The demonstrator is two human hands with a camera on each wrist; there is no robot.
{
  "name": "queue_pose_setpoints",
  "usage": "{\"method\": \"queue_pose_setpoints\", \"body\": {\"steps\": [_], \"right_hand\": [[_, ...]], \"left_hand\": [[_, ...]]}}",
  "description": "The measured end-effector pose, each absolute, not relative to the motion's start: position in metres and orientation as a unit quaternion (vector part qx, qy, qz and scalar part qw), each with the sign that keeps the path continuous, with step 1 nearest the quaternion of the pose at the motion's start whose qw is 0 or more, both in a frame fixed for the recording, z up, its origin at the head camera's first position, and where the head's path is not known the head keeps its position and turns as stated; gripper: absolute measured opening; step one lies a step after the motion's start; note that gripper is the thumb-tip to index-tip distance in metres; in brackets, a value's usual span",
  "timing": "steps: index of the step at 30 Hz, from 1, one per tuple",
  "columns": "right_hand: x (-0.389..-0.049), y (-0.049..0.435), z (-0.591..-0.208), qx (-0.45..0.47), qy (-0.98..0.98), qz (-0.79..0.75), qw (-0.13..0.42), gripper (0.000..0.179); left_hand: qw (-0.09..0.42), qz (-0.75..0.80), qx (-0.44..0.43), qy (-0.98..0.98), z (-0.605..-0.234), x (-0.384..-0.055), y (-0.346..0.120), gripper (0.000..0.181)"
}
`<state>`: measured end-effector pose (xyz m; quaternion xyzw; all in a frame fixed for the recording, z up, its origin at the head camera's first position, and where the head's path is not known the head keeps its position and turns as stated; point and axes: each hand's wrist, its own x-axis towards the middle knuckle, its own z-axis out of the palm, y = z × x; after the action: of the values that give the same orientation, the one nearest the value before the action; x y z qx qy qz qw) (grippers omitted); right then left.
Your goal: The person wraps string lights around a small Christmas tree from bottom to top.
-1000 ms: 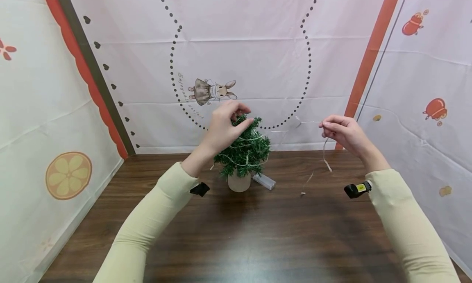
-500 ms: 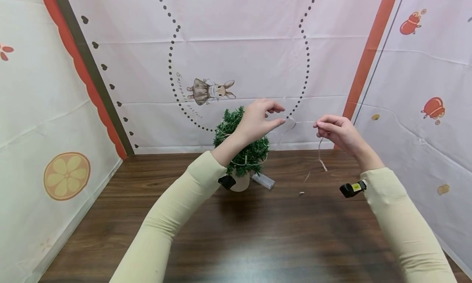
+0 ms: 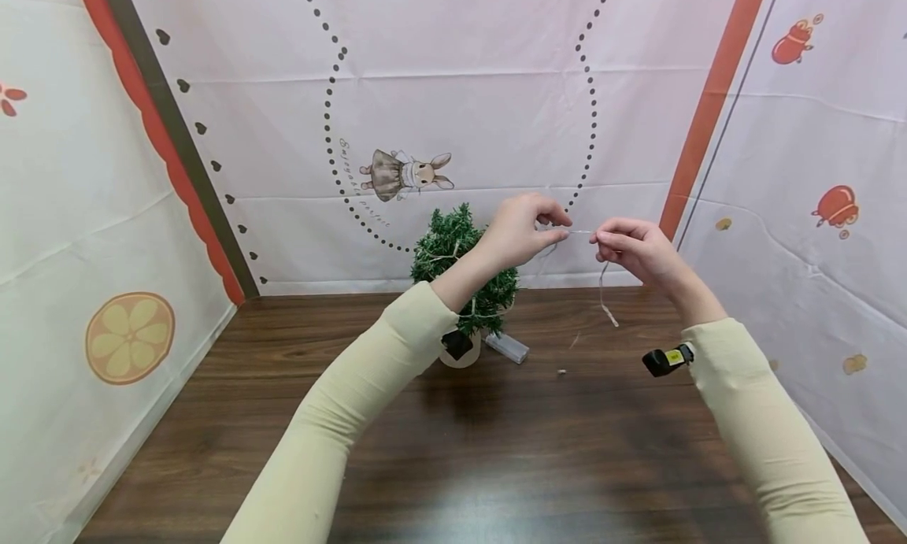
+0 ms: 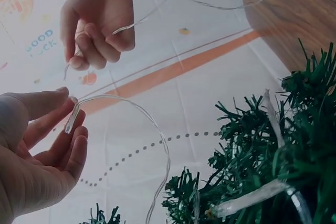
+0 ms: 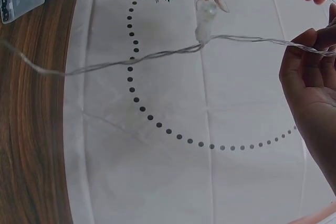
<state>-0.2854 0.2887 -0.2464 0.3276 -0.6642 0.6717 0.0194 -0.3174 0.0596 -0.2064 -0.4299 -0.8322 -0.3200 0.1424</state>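
A small green artificial Christmas tree (image 3: 441,245) stands in a pale pot (image 3: 464,361), partly behind my left arm. Thin clear string lights (image 4: 167,153) wind round it and trail off to the right. My right hand (image 3: 641,253) pinches the wire between thumb and fingers, and a loose length hangs below. Close by on its left, my left hand (image 3: 520,233) has thumb and fingertips together at the wire, by a small bulb (image 4: 71,121). A short span of wire runs between the two hands, right of the tree and above the table.
A clear battery box (image 3: 507,347) lies on the brown wooden table (image 3: 453,457), right of the pot. Another bulb (image 3: 562,371) of the string rests on the tabletop. Printed cloth (image 3: 460,119) hangs behind and at both sides.
My left hand has moved right from the treetop to the wire near my right hand, its fingertips closing there. The right hand has shifted slightly left, still pinching the string lights.
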Motion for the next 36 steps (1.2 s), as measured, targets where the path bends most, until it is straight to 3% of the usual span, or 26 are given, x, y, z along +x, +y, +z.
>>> {"method": "queue_pose_setpoints", "body": {"steps": [17,36], "right_hand": [[-0.285,0.278,-0.245,0.326,-0.689,0.646,0.019,0.02],[-0.288,0.301,-0.248,0.271,-0.711,0.648,0.019,0.02]], "left_hand": [[0.154,-0.301,-0.407,-0.849,-0.199,-0.315,0.054,0.009],[0.19,-0.333,-0.297,-0.875,-0.163,-0.36,0.004,0.01]]}}
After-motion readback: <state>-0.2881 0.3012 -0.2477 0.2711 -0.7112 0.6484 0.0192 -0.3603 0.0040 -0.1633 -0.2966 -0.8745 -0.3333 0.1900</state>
